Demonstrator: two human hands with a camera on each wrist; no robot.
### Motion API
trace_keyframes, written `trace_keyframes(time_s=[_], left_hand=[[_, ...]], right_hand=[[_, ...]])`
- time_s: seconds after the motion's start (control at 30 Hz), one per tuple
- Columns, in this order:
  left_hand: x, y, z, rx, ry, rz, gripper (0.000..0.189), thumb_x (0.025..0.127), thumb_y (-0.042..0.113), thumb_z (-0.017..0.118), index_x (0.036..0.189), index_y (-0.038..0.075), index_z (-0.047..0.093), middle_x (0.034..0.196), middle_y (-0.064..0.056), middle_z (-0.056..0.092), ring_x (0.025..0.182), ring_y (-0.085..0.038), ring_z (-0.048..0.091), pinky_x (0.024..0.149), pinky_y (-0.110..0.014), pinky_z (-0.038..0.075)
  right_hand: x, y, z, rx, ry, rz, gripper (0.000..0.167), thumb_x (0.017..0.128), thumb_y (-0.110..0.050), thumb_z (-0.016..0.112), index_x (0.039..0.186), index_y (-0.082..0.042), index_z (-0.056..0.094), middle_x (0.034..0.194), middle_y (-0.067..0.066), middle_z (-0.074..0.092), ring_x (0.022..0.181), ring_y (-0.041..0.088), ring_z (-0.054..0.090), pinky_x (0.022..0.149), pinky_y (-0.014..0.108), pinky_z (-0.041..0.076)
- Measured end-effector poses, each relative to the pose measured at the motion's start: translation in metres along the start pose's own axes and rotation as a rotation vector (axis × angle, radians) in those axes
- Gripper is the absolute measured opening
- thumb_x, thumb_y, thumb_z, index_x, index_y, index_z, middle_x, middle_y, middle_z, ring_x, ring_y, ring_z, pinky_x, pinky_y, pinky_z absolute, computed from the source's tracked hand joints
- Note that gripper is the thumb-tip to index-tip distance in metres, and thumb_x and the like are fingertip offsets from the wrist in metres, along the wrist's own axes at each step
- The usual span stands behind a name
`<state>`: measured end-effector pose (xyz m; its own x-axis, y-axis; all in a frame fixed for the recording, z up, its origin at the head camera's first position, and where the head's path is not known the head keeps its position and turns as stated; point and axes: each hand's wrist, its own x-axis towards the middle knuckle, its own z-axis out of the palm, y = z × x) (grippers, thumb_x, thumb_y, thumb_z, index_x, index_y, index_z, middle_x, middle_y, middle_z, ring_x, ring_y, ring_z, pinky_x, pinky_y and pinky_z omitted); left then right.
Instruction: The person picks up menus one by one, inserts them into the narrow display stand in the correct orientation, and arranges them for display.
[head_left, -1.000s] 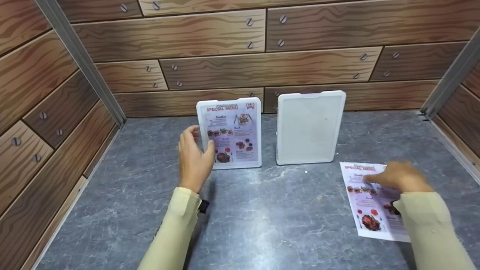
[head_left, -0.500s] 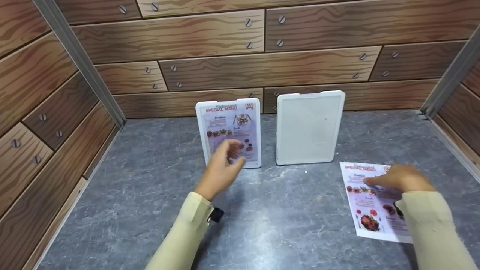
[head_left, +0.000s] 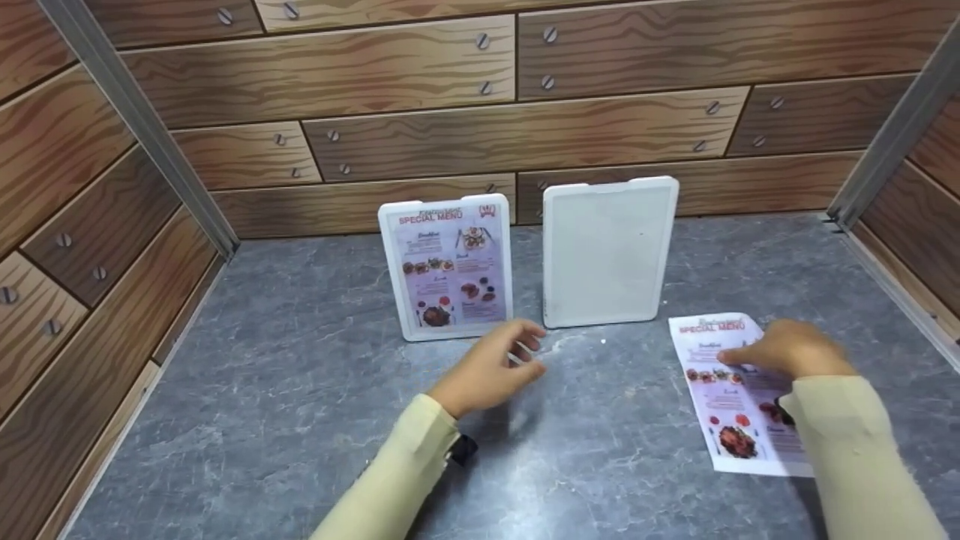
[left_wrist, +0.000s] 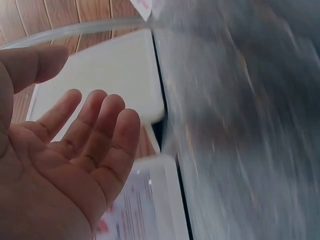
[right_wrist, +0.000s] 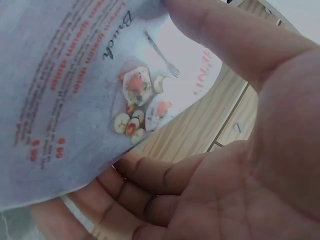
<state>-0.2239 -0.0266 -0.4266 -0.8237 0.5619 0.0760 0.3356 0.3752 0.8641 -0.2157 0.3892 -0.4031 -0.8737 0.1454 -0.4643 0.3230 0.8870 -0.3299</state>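
Menu sheet (head_left: 731, 394), printed "SPECIAL MENU" with food photos, lies on the grey stone-look tabletop (head_left: 300, 390) at about 4 o'clock in the head view, its far right edge under the right hand (head_left: 787, 352). From the head camera the fingers seem only to rest on the paper; the right wrist view shows more: the sheet (right_wrist: 85, 85) is raised off the surface there, with the thumb above it and curled fingers (right_wrist: 150, 185) beneath, so the hand pinches its edge. At 12 o'clock 2 white stands lean upright near the wood-pattern back wall (head_left: 420, 142): the left menu holder (head_left: 447, 267) already carries a matching menu, and the right menu holder (head_left: 607, 252), just beside it, shows a blank white face. The left hand (head_left: 491, 369) hovers over the tabletop just in front of the filled holder, touching nothing. The left wrist view makes plain that its fingers (left_wrist: 95, 125) are straight and spread, palm empty, with the blank holder (left_wrist: 100, 80) and the printed one (left_wrist: 145, 205) blurred beyond them.
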Motion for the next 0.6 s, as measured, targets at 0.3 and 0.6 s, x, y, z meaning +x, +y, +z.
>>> trace_keyframes(time_s=[0.3, 0.6], left_hand=[[0.011, 0.016, 0.026, -0.006, -0.094, 0.038, 0.043, 0.099, 0.016, 0.07, 0.139, 0.01, 0.057, 0.129, -0.013, 0.063, 0.107, -0.01, 0.061, 0.095, -0.025, 0.052], [0.01, 0.002, 0.028, 0.072, -0.158, 0.047, 0.042, 0.102, 0.021, 0.067, 0.141, 0.011, 0.056, 0.131, -0.011, 0.062, 0.111, -0.012, 0.063, 0.098, -0.028, 0.051]], right_hand=[[0.003, -0.001, 0.002, 0.009, 0.033, -0.023, 0.088, 0.083, -0.066, 0.074, 0.106, 0.016, 0.057, 0.083, 0.017, 0.061, 0.074, 0.028, 0.06, 0.065, 0.039, 0.049], [0.005, -0.001, 0.001, 0.038, 0.045, -0.033, 0.092, 0.083, -0.064, 0.076, 0.113, 0.02, 0.052, 0.085, 0.02, 0.06, 0.075, 0.029, 0.06, 0.066, 0.04, 0.051]])
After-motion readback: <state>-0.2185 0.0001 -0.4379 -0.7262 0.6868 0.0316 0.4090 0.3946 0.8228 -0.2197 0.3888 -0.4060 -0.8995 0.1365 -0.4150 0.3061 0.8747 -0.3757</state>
